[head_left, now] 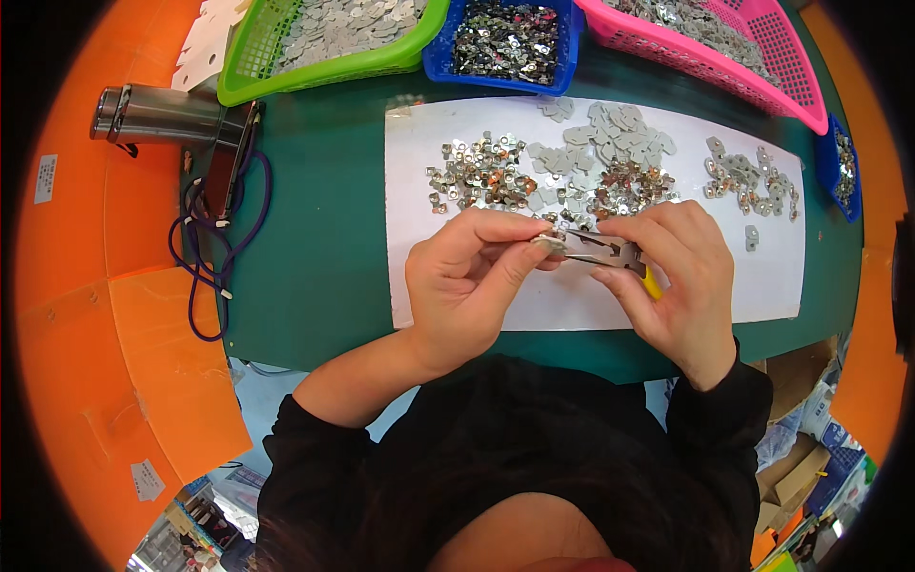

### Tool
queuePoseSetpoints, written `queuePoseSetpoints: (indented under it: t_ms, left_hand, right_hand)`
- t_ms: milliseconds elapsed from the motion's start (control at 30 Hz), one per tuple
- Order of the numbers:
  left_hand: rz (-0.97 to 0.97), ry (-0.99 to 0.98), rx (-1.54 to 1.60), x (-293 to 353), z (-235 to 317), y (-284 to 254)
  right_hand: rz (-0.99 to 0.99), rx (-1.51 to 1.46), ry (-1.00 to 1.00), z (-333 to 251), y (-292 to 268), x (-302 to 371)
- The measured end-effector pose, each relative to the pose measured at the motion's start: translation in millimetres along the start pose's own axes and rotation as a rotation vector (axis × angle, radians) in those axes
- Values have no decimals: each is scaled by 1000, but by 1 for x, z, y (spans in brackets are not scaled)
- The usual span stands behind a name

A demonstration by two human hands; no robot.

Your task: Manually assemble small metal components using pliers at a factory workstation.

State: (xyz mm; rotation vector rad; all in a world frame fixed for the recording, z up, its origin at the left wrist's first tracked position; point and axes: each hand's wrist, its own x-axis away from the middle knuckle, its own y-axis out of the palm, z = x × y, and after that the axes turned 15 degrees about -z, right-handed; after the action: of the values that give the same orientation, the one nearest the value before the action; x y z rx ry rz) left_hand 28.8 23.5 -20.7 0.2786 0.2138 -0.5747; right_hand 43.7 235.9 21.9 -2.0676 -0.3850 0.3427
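My left hand (477,272) pinches a small grey piece (550,244) between thumb and fingertips. In my right hand (681,272) is a pair of pliers (620,255) with a yellow handle, its jaws pointing left. The jaw tips reach the piece at my left fingertips; whether they grip it I cannot tell. Just beyond my hands, on a white board (415,276), lie a pile of small shiny metal clips (481,172), a second pile of metal clips (634,188) and a heap of flat grey pieces (620,133). Several joined-looking grey and metal pieces (753,179) lie toward the right.
Along the back stand a green basket (329,76), a blue bin (500,83) and a pink basket (710,71), all filled with small parts. A smaller blue bin (839,167) sits far right. At left are a steel flask (162,114), a phone-like dark slab (232,162) and a purple cord (264,191).
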Motion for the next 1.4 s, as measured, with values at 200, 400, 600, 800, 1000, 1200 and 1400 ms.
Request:
queuePoseSetpoints:
  t_ms: [200,400,600,800,1000,1200,1400]
  left_hand:
    - [7,8,26,3,-1,1]
    - [-45,16,-61,3,-1,-2]
    - [-61,14,-118,3,0,-3]
    - [-177,-39,-452,-4,6,-11]
    - [-246,-41,-597,-7,18,-14]
    - [-133,-147,-481,-7,15,-12]
    - [-241,-8,-565,-10,20,-16]
  right_hand:
    - [-21,-33,-8,-3,1,-2]
    - [-3,35,-7,-3,0,-3]
    - [-1,31,7,-5,4,0]
    - [-26,90,9,-3,4,2]
    - [-70,35,-44,-1,-4,1]
    - [-509,-452,222,1,-18,1]
    - [-810,-996,211,-1,-45,-5]
